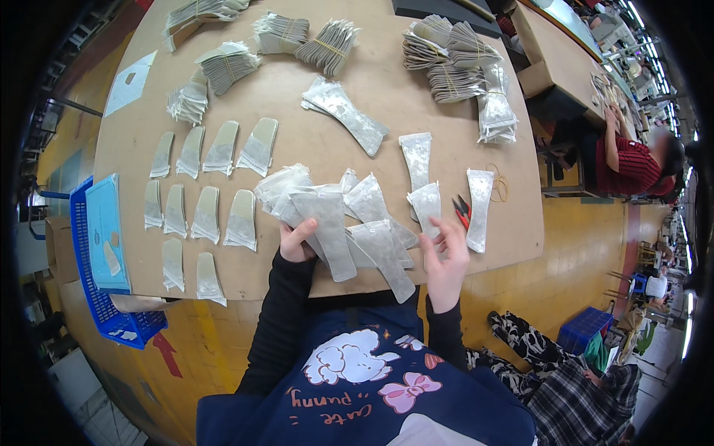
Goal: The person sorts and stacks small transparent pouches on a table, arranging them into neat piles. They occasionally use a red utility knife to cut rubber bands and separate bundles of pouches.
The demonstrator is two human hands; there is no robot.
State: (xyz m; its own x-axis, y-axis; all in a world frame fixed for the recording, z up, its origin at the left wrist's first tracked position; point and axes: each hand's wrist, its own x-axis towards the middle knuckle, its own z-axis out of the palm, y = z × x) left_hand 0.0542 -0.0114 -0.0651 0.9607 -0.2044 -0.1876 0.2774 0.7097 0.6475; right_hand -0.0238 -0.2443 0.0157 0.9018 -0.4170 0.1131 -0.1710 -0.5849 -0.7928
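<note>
My left hand is closed on a fanned bunch of grey flared sheet pieces, thumb on top. More loose grey pieces overlap just right of that bunch, near the table's front edge. My right hand has its fingers bent but apart, over the lower end of a grey flared piece; whether they touch it is unclear. Behind that lies another piece. Right of my right hand are red-handled snips and a single grey piece.
Small two-tone pieces lie in rows on the brown table at left. Banded stacks line the far side, with more stacks at far right. Rubber bands lie near the right edge. A blue crate stands left; people sit at right.
</note>
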